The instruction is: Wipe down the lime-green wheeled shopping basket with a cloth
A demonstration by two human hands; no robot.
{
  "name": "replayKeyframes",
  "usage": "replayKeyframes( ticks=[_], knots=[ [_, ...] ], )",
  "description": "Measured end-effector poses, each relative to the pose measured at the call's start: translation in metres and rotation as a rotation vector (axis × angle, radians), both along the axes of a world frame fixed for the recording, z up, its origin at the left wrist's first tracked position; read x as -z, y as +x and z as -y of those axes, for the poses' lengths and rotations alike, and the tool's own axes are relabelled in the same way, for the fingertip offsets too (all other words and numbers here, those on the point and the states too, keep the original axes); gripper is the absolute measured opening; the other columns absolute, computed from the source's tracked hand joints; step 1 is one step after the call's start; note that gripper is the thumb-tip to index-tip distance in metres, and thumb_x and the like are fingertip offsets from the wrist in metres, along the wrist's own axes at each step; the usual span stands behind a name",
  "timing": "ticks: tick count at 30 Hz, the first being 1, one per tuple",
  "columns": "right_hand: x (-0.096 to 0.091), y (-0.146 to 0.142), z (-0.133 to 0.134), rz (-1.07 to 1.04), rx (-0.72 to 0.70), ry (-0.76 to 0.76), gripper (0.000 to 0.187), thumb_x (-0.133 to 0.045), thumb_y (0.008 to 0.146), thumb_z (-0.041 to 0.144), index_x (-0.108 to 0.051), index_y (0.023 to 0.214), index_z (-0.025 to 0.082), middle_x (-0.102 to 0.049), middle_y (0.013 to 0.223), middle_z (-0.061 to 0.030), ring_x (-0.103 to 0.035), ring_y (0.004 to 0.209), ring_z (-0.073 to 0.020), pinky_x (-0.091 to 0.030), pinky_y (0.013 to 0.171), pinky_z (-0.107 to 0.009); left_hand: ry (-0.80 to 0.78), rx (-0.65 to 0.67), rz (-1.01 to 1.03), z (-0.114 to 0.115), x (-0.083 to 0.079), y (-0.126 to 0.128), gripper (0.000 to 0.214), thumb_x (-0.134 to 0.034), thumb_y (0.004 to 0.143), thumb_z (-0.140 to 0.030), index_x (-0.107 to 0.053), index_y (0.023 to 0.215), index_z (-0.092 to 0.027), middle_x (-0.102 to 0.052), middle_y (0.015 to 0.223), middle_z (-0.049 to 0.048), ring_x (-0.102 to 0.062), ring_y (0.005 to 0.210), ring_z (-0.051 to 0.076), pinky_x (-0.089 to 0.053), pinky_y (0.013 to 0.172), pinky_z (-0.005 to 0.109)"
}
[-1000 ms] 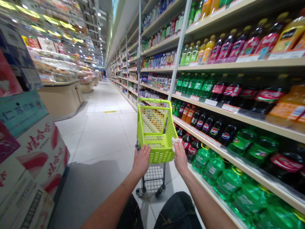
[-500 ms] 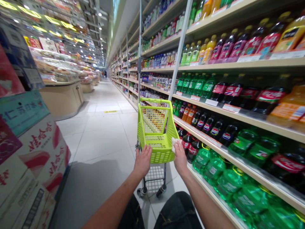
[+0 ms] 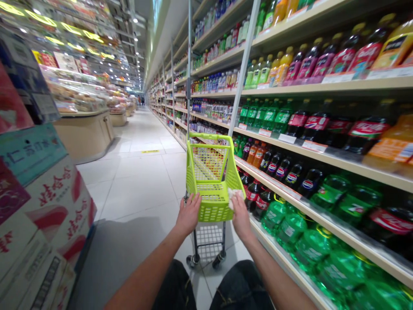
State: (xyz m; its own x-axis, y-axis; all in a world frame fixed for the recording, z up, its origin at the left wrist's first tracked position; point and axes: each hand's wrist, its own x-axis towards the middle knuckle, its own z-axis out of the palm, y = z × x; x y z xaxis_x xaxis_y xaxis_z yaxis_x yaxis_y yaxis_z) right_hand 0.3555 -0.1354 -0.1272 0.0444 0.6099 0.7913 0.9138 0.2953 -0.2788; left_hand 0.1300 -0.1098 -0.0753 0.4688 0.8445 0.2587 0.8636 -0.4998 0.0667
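Note:
A small lime-green shopping cart (image 3: 211, 212) stands upright in front of me, its plastic basket on a dark metal frame with black wheels. My left hand (image 3: 189, 212) has its fingers curled over the basket's near left corner. At the near right corner, my right hand (image 3: 240, 212) holds a crumpled white cloth or tissue (image 3: 232, 197) against the rim. The fingertips there are partly covered by the cloth. Inside the basket, the slotted seat panel (image 3: 211, 188) is visible.
Shelves of soft drink bottles (image 3: 290, 175) run close along the right. Stacked drink cartons (image 3: 61, 202) stand at the left, with a curved display counter (image 3: 85, 133) beyond them. A white tiled aisle (image 3: 135, 189) stretches ahead, with people far off.
My right hand has slid the white cloth a little left along the basket's near right rim. My left hand has shifted slightly left and up at its corner.

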Motion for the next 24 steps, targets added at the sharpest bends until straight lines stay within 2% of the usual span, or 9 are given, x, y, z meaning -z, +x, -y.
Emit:
replayKeyframes(
  ticks=[2,4,7,9,13,17,21,24],
  knots=[
    [0.005,-0.024,-0.002,0.039,-0.099,-0.013,0.059,-0.031,0.073,-0.005,-0.044,0.126,0.017,-0.037,0.136,-0.0109,-0.021,0.131,-0.0185,-0.029,0.104,-0.045,-0.001,0.012,-0.019,-0.001,-0.004,-0.001,0.055,-0.025,0.077,-0.003,-0.036,0.129,-0.017,-0.031,0.141,0.0049,-0.02,0.131,0.023,-0.019,0.103,0.053],
    [0.009,-0.042,-0.004,0.047,-0.139,-0.012,0.06,-0.03,0.073,-0.007,-0.042,0.127,0.018,-0.035,0.138,-0.0105,-0.017,0.132,-0.0183,-0.027,0.104,-0.047,0.01,0.039,-0.022,-0.003,-0.011,-0.003,0.051,-0.026,0.077,-0.003,-0.04,0.125,-0.017,-0.035,0.139,0.005,-0.02,0.131,0.023,-0.018,0.104,0.053],
    [0.009,-0.045,-0.004,0.058,-0.159,-0.011,0.062,-0.03,0.073,-0.008,-0.041,0.128,0.018,-0.034,0.138,-0.0104,-0.016,0.132,-0.0175,-0.026,0.104,-0.047,-0.007,0.12,-0.039,-0.004,-0.027,-0.004,0.044,-0.031,0.077,-0.006,-0.048,0.116,-0.018,-0.047,0.129,0.0058,-0.026,0.129,0.021,-0.016,0.105,0.051],
    [0.009,-0.036,-0.003,0.071,-0.176,-0.025,0.06,-0.032,0.073,-0.007,-0.042,0.127,0.018,-0.034,0.138,-0.0109,-0.017,0.132,-0.0176,-0.027,0.103,-0.047,-0.048,0.184,-0.078,-0.004,-0.035,-0.003,0.037,-0.036,0.076,-0.008,-0.055,0.106,-0.02,-0.055,0.119,0.0055,-0.034,0.125,0.02,-0.014,0.106,0.05],
    [0.009,-0.014,0.002,0.066,-0.155,-0.022,0.055,-0.034,0.074,-0.004,-0.047,0.123,0.015,-0.037,0.135,-0.0139,-0.021,0.131,-0.0196,-0.029,0.103,-0.047,-0.039,0.276,-0.122,0.005,-0.04,0.005,0.022,-0.044,0.074,-0.015,-0.063,0.084,-0.019,-0.056,0.113,0.0085,-0.041,0.118,0.022,-0.018,0.105,0.046],
    [0.012,0.006,0.005,0.061,-0.146,0.012,0.052,-0.033,0.074,-0.002,-0.05,0.12,0.016,-0.04,0.133,-0.013,-0.025,0.13,-0.0196,-0.029,0.103,-0.047,-0.056,0.337,-0.084,0.021,-0.038,0.021,0.023,-0.045,0.072,-0.015,-0.061,0.089,-0.019,-0.058,0.105,0.0082,-0.044,0.113,0.021,-0.02,0.104,0.048],
    [0.015,0.034,0.002,0.014,-0.078,0.012,0.051,-0.036,0.073,0.0,-0.052,0.118,0.018,-0.042,0.133,-0.0105,-0.027,0.129,-0.0193,-0.03,0.102,-0.047,-0.119,0.374,-0.012,0.037,-0.037,0.041,0.032,-0.045,0.07,-0.015,-0.055,0.1,-0.02,-0.052,0.12,0.0073,-0.036,0.121,0.022,-0.017,0.103,0.055],
    [0.014,0.057,0.001,-0.008,-0.034,-0.002,0.049,-0.037,0.071,0.001,-0.055,0.114,0.016,-0.044,0.131,-0.0109,-0.031,0.127,-0.0199,-0.033,0.101,-0.046,-0.156,0.444,0.003,0.037,-0.035,0.052,0.045,-0.043,0.07,-0.013,-0.047,0.114,-0.021,-0.047,0.129,0.0056,-0.033,0.125,0.02,-0.016,0.103,0.056]
  ],
)
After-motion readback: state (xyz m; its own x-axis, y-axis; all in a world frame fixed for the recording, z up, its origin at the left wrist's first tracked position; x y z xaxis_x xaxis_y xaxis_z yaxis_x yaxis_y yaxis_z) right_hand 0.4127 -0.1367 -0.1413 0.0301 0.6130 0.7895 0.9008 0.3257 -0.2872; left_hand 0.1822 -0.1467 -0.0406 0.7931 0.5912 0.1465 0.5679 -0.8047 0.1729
